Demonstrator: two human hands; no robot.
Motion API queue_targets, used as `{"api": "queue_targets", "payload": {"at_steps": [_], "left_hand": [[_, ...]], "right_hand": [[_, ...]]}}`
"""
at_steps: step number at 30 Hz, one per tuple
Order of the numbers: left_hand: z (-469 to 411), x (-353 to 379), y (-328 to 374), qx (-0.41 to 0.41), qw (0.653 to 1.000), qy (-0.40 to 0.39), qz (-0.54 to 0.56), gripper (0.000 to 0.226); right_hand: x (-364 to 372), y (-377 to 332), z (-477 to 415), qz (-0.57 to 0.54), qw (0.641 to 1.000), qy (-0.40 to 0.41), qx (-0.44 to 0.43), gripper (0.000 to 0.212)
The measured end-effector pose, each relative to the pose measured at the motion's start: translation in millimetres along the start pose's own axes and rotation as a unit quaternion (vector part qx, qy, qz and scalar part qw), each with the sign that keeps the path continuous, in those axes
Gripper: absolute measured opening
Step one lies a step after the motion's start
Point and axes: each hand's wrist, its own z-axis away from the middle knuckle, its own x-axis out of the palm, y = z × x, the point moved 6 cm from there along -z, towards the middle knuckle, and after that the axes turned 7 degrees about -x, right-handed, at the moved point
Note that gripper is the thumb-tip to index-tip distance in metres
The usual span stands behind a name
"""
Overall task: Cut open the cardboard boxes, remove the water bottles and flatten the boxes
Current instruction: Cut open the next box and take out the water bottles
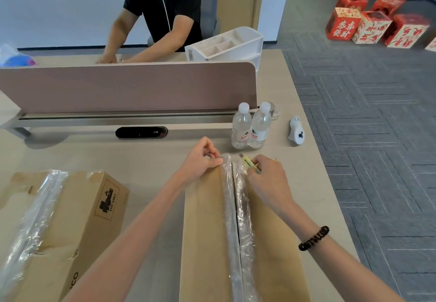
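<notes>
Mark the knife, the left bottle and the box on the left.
knife (246, 160): head view, yellow body behind the blade.
left bottle (241, 124): head view, clear body above the label.
left box (75, 198): head view, bare cardboard of the top face.

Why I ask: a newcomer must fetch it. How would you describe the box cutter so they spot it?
On the beige desk, find the right-hand cardboard box. At its far end the right hand grips the cutter: slim, yellow-green, unlike the clear bottles behind.
</notes>
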Motion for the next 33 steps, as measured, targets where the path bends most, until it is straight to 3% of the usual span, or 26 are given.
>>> {"api": "queue_targets", "payload": {"at_steps": [3, 7, 11, 16, 21, 25, 27, 30, 33], "left_hand": [[5, -2, 4, 0.003, 1.0, -0.009, 0.016, 0.042], [13, -19, 8, -0.004, 0.994, -0.024, 0.111, 0.044], [26, -41, 15, 0.001, 0.99, -0.042, 0.133, 0.031], [43, -66, 21, 0.027, 0.988, -0.004, 0.154, 0.016], [63, -91, 9, -0.009, 0.996, 0.036, 0.079, 0.045], [78, -111, -16, -0.06, 0.994, 0.081, 0.045, 0.028], [86, -121, -34, -0.075, 0.99, 0.121, 0.026, 0.035], [92, -124, -73, -0.126, 0.973, 0.156, -0.119, 0.054], [93, -106, -100, -0.14, 0.933, 0.177, -0.279, 0.056]], "right_hand": [[18, 17, -3, -0.088, 0.996, -0.011, 0.024, 0.009], [29, 41, -6, -0.119, 0.992, -0.002, 0.033, 0.009], [29, 36, -6, -0.108, 0.994, -0.003, 0.014, 0.009], [31, 31, -2, -0.07, 0.997, 0.016, -0.007, 0.01], [30, 26, 3, -0.039, 0.998, 0.034, -0.032, 0.013], [32, 23, 6, -0.041, 0.997, 0.043, -0.041, 0.014], [33, 26, 6, -0.053, 0.997, 0.045, -0.039, 0.015], [32, 29, 6, -0.068, 0.996, 0.046, -0.038, 0.016], [30, 31, 7, -0.088, 0.994, 0.051, -0.048, 0.014]]}}
